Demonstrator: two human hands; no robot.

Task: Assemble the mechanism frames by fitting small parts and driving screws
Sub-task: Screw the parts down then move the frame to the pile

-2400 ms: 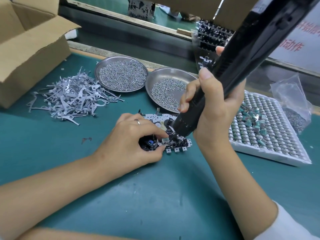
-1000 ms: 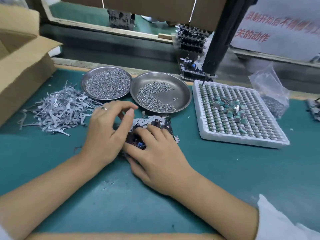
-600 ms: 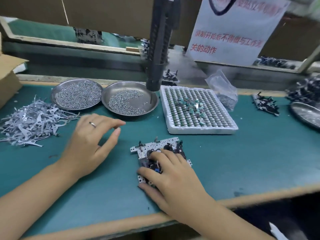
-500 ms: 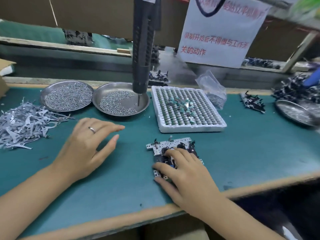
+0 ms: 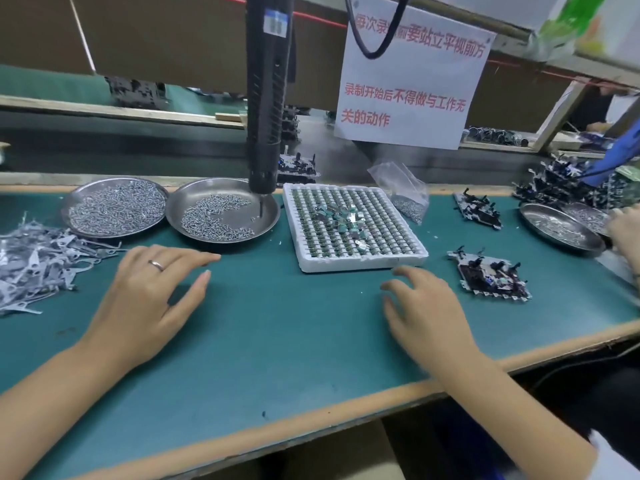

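Left hand (image 5: pixel 149 299) flat over green mat (image 5: pixel 277 334), fingers spread, holding nothing. Right hand (image 5: pixel 426 313) beside white tray (image 5: pixel 356 265), fingers loosely apart, blurred, empty. Mechanism frame (image 5: pixel 491 278) lying just right of it, untouched.

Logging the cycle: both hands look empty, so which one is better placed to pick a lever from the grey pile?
Probably the left hand: it is open and empty on the mat right beside the grey lever pile. The right hand, also open, sits across the mat near the finished frame.
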